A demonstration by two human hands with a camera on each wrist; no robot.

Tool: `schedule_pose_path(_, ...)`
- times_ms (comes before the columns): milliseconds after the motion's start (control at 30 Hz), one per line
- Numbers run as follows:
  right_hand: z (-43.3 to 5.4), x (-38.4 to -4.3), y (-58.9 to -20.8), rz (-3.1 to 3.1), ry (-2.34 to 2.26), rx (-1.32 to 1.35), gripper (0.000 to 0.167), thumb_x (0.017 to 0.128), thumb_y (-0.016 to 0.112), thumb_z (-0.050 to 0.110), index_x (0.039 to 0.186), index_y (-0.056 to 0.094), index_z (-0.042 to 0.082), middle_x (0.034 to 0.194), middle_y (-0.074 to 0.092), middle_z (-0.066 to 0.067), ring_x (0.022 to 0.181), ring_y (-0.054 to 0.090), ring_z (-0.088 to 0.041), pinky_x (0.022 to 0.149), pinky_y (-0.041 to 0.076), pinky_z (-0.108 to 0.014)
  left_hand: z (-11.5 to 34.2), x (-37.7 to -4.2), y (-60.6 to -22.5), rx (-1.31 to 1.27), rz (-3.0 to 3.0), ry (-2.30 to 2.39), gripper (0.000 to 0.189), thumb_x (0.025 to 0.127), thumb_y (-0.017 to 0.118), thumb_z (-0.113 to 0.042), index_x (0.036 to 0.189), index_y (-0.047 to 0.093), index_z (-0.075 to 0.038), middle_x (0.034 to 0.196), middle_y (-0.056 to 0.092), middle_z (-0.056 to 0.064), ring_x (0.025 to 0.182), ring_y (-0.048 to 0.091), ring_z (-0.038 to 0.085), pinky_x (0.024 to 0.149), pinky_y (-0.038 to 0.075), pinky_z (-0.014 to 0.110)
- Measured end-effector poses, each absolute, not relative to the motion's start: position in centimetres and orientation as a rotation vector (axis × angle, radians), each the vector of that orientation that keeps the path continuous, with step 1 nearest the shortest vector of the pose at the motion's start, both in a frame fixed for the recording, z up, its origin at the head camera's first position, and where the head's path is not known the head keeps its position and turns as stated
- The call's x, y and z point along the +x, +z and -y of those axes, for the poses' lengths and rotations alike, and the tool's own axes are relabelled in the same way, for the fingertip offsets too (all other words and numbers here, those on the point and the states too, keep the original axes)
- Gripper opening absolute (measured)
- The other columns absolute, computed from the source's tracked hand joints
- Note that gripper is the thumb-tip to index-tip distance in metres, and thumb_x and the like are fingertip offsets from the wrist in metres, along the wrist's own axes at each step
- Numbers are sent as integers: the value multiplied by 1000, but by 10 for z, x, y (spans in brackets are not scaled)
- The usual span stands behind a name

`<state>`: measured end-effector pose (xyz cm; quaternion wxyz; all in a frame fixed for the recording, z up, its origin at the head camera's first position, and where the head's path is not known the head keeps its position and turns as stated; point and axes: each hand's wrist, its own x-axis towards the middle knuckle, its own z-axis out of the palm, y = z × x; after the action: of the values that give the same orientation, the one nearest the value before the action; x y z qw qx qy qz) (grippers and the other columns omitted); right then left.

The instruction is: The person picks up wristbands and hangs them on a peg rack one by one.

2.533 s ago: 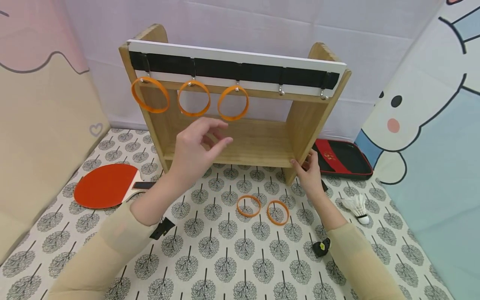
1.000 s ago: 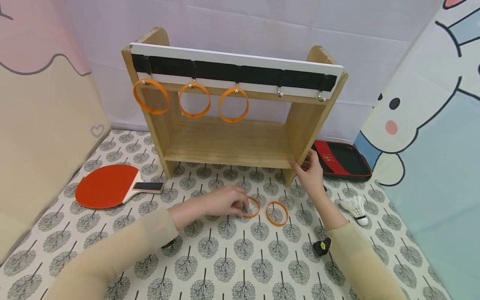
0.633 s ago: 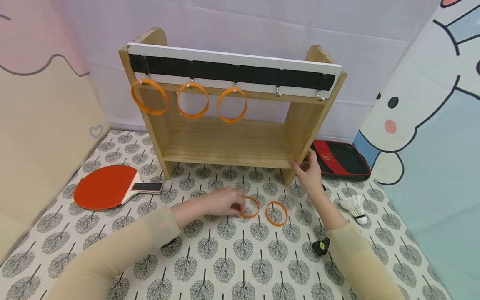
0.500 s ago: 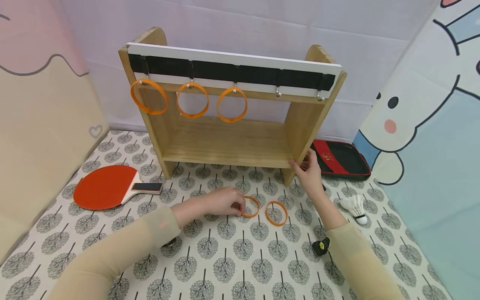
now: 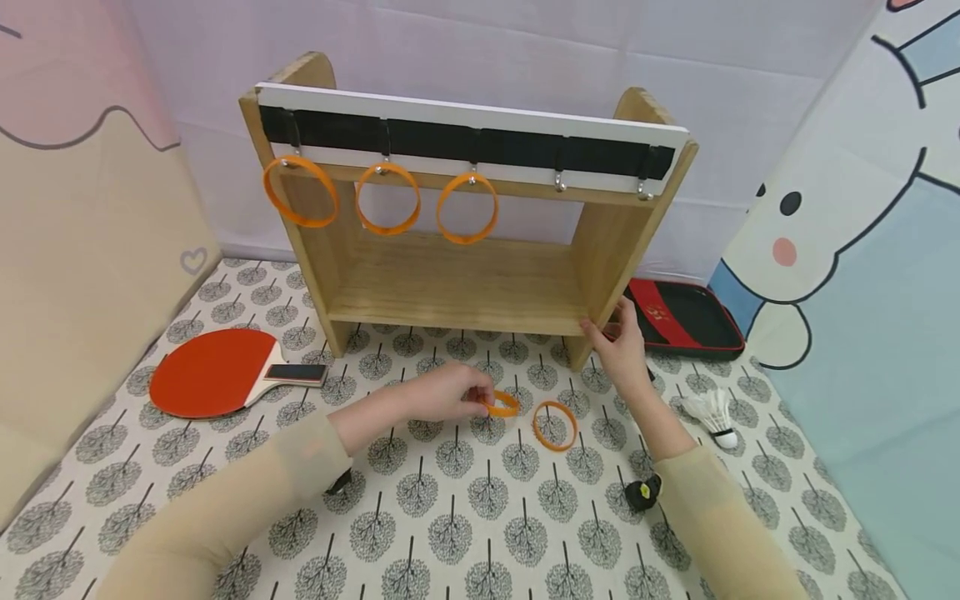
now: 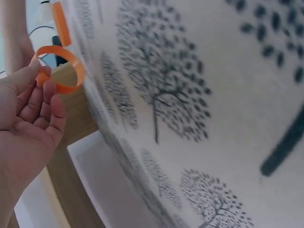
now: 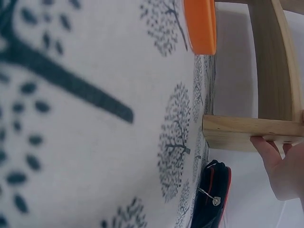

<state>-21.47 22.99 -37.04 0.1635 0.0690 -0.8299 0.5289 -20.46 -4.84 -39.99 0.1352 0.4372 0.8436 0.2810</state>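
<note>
My left hand (image 5: pixel 447 392) pinches an orange ring-shaped band (image 5: pixel 507 412) between thumb and fingers. In the left wrist view that band (image 6: pixel 80 71) is tilted up at the fingertips. A second orange band (image 5: pixel 555 448) lies flat on the cloth just to the right. Three more bands hang from metal hooks along the front of a wooden rack (image 5: pixel 465 283): left (image 5: pixel 303 222), centre-left (image 5: pixel 390 231) and middle (image 5: pixel 467 241). Two hooks at the right hold nothing. With thumb in front and fingers behind, my right hand (image 5: pixel 624 354) grips the rack's right side panel (image 7: pixel 256 126).
A red table tennis bat (image 5: pixel 213 375) lies left of the rack. To the right are a black case (image 5: pixel 705 325) with a red stripe and a white shuttlecock (image 5: pixel 712 412). Tree-patterned cloth (image 5: pixel 450 533) covers the table. Printed fabric hangs behind and at both sides.
My left hand came down from the hanging bands to the left band on the cloth, took hold of it and tilted it up slightly. The right hand stays on the rack.
</note>
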Motion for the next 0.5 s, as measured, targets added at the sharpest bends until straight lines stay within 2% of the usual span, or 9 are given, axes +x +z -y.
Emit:
schedule_pose_path(233, -229, -215, -368, 2375, 1501, 188, 55, 91, 61, 6, 139, 34, 3, 133, 47, -22, 86, 55, -8, 65, 47, -8, 49, -196, -388, 1248, -2473, 885, 10, 82, 71, -11, 89, 65, -14, 82, 62, -10, 71, 54, 3, 66, 50, 18)
schedule_pose_path(500, -229, -213, -368, 2379, 1508, 168, 55, 91, 61, 6, 139, 34, 4, 135, 47, -22, 87, 55, -8, 66, 47, -8, 50, -186, -369, 1289, -2610, 982, 12, 82, 73, -20, 92, 66, -19, 91, 60, -13, 75, 54, 3, 70, 50, 23)
